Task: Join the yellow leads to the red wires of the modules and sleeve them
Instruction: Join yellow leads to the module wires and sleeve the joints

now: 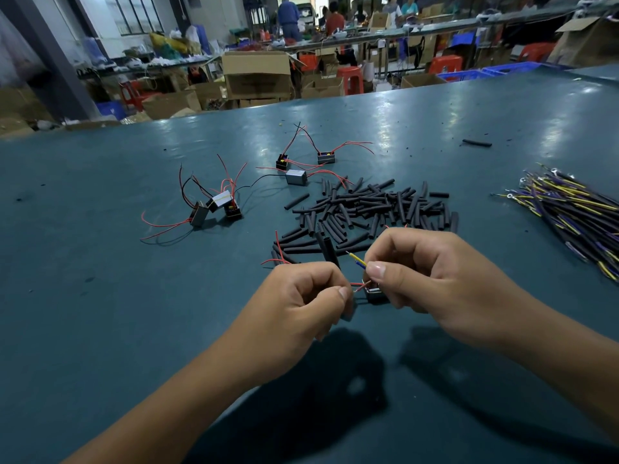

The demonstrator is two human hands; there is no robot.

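Note:
My right hand [418,272] pinches a yellow lead [355,258] between thumb and forefinger, its bare tip pointing up and left. My left hand [301,296] pinches a thin red wire [361,287] that runs to a small black module [374,294] hanging between my hands, partly hidden by my right fingers. A black sleeve [330,251] stands up just behind my left hand; what holds it is hidden. The lead tip and the red wire end are apart.
A heap of black sleeves [368,209] lies behind my hands on the green table [100,296]. A bundle of yellow leads [569,209] lies at the right. Two groups of modules with red and black wires [217,205] [301,165] sit further back left.

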